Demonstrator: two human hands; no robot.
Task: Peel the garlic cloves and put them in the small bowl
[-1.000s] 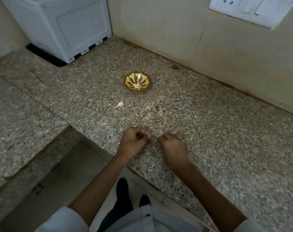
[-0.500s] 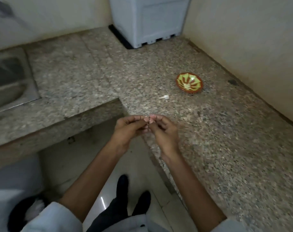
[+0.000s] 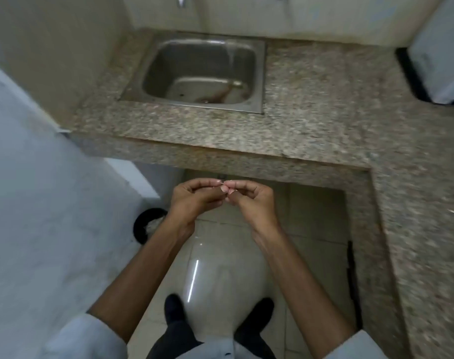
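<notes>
Left hand (image 3: 194, 200): fingers are curling in; thumb and forefinger are pinching the garlic clove (image 3: 223, 182).
Right hand (image 3: 255, 200): fingers are curling too; its tips are pinching the same clove from the other side.
Clove place: it is sitting between both hands' fingertips, mostly hidden, over the floor (image 3: 314, 216), just before the countertop (image 3: 311, 112) edge.
Sink (image 3: 262, 73): it is sitting in the countertop, beyond the hands.

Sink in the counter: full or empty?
Empty: the sink shows its bare steel bottom, with only a brown smear on it.
</notes>
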